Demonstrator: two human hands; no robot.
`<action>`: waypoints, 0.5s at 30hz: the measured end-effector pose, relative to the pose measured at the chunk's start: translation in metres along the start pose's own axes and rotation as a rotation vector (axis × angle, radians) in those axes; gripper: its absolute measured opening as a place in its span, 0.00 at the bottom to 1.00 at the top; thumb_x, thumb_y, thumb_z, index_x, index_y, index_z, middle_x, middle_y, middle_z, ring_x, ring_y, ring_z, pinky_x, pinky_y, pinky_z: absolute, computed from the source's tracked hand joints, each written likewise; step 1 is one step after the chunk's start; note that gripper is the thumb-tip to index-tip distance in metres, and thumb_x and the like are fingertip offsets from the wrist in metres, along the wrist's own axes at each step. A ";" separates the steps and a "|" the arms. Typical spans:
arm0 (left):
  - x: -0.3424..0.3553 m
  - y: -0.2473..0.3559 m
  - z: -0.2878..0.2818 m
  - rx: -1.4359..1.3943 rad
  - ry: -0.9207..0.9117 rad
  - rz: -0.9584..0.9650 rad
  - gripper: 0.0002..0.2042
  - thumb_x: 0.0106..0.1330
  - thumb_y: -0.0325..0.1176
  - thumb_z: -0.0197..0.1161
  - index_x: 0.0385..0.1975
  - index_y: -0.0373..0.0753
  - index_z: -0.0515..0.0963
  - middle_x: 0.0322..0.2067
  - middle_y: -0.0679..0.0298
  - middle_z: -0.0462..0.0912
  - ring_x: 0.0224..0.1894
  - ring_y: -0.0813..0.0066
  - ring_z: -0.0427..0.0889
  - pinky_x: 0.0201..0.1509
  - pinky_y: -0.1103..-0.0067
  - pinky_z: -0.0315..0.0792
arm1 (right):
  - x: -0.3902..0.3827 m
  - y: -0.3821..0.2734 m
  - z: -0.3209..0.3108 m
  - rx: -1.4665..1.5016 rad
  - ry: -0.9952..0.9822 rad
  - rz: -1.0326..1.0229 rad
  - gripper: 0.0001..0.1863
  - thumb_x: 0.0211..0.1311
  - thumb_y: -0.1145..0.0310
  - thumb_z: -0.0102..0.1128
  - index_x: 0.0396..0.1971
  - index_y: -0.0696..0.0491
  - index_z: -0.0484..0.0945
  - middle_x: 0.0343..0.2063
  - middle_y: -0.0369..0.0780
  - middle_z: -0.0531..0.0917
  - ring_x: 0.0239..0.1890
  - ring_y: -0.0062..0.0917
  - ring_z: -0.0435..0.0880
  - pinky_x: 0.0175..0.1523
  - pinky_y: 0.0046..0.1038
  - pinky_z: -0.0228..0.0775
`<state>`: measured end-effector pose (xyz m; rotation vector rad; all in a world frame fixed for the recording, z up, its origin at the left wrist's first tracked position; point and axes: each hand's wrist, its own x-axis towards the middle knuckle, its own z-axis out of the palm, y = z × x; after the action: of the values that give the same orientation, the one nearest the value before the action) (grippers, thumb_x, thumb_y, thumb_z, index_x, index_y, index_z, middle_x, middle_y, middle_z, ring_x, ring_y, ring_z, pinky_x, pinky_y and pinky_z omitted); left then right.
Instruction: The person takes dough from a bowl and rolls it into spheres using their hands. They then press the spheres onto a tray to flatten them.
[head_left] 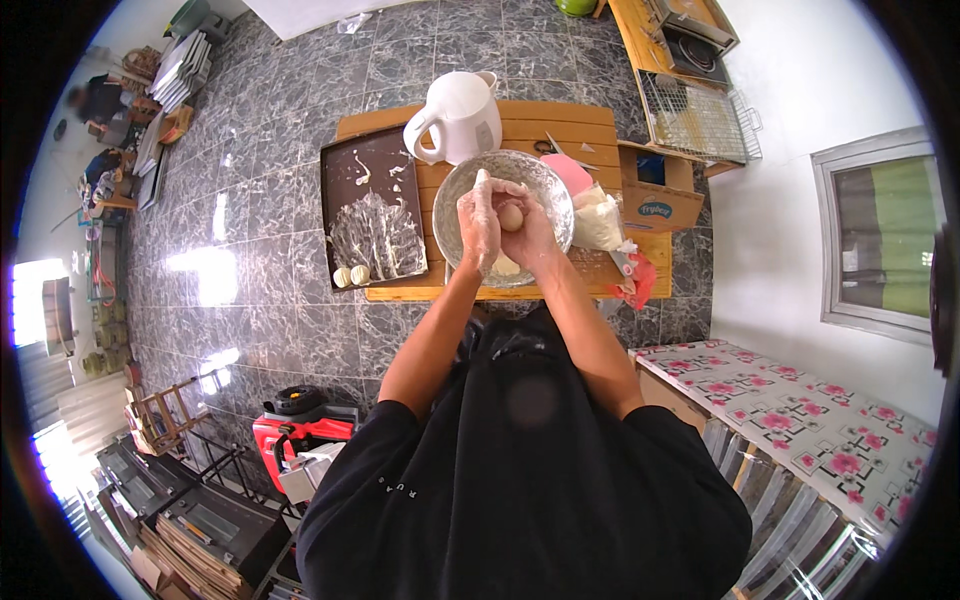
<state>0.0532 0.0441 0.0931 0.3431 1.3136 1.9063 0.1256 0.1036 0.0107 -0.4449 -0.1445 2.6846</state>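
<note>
My left hand and my right hand, both floury, cup a pale dough ball between them, above a metal bowl dusted with white powder. The left hand's fingers are long and held together; the right's curl round the ball. A dark tray left of the bowl has a smeared white coating and two pale balls in its near corner. Behind the bowl stands a white plastic pitcher. To the right lie scissors, a pink round object, an open white bag and a red packet.
The wooden table has a cardboard box at its right. Beyond are a wire rack, a window and a flower-patterned surface. A red machine stands behind at left. Other people are at the far left.
</note>
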 end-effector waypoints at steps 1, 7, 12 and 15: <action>0.003 -0.001 0.004 -0.003 -0.016 -0.006 0.20 0.71 0.42 0.50 0.24 0.33 0.79 0.24 0.59 0.82 0.30 0.68 0.80 0.37 0.74 0.74 | 0.005 -0.006 -0.021 0.100 -0.219 -0.009 0.22 0.75 0.53 0.35 0.52 0.54 0.71 0.48 0.37 0.78 0.51 0.23 0.77 0.58 0.32 0.72; 0.011 -0.027 -0.016 0.981 -0.371 0.861 0.13 0.59 0.31 0.55 0.41 0.36 0.82 0.45 0.54 0.83 0.56 0.54 0.76 0.71 0.61 0.54 | -0.006 -0.002 0.015 -0.089 -0.200 -0.031 0.26 0.74 0.55 0.32 0.61 0.59 0.61 0.60 0.45 0.68 0.63 0.32 0.68 0.69 0.34 0.58; -0.001 -0.037 -0.017 0.906 -0.346 0.969 0.10 0.61 0.32 0.57 0.38 0.38 0.82 0.43 0.53 0.83 0.48 0.50 0.81 0.66 0.58 0.61 | -0.015 0.001 -0.003 -0.097 -0.270 0.004 0.33 0.74 0.53 0.27 0.69 0.62 0.45 0.70 0.49 0.51 0.72 0.37 0.50 0.76 0.37 0.42; -0.009 -0.068 -0.023 1.084 -0.111 0.560 0.09 0.60 0.33 0.58 0.27 0.34 0.80 0.32 0.46 0.82 0.38 0.45 0.81 0.58 0.61 0.67 | -0.015 -0.001 -0.026 -0.010 -0.307 0.095 0.33 0.74 0.53 0.27 0.69 0.62 0.46 0.70 0.49 0.52 0.72 0.36 0.52 0.75 0.36 0.43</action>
<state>0.0756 0.0337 0.0251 1.4465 2.2384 1.3342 0.1475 0.0993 -0.0091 -0.0396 -0.2294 2.8315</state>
